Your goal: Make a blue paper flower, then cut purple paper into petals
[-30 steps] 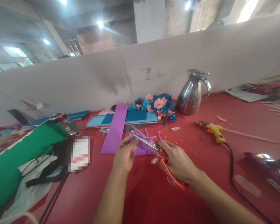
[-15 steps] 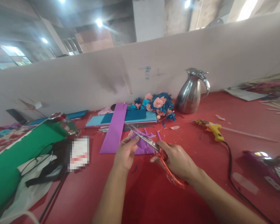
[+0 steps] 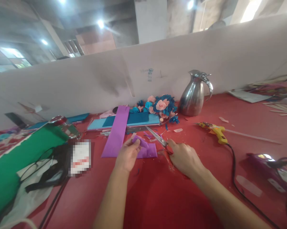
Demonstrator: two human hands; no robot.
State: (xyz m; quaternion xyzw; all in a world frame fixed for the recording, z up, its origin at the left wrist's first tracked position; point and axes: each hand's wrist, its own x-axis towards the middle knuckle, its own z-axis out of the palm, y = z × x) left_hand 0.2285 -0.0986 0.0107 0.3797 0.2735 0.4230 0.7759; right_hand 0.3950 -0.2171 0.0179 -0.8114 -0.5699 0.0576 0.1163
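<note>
Between the thumb and fingers of my left hand (image 3: 129, 152) is a small folded piece of purple crepe paper (image 3: 140, 141). My right hand (image 3: 185, 159) grips red-handled scissors (image 3: 157, 136), whose blades point up and left, just right of the held piece and apart from it. Below and behind the left hand lies a long purple paper strip (image 3: 117, 133), with another flat purple piece (image 3: 150, 151) to its right. Purple scraps lie on the red table behind the blades. The scissors' handles are partly hidden by my right fingers.
Blue paper sheets (image 3: 138, 118) and pink and blue paper flowers (image 3: 163, 106) lie at the back. A steel jug (image 3: 193, 95) stands beside them. A yellow glue gun (image 3: 218, 133) with a cord is at right. A glass jar (image 3: 67, 128) and green board (image 3: 35, 149) are left.
The scissors have moved right, away from the purple piece in my left hand. A thin purple strip that was at the blades is now off them, with scraps on the table.
</note>
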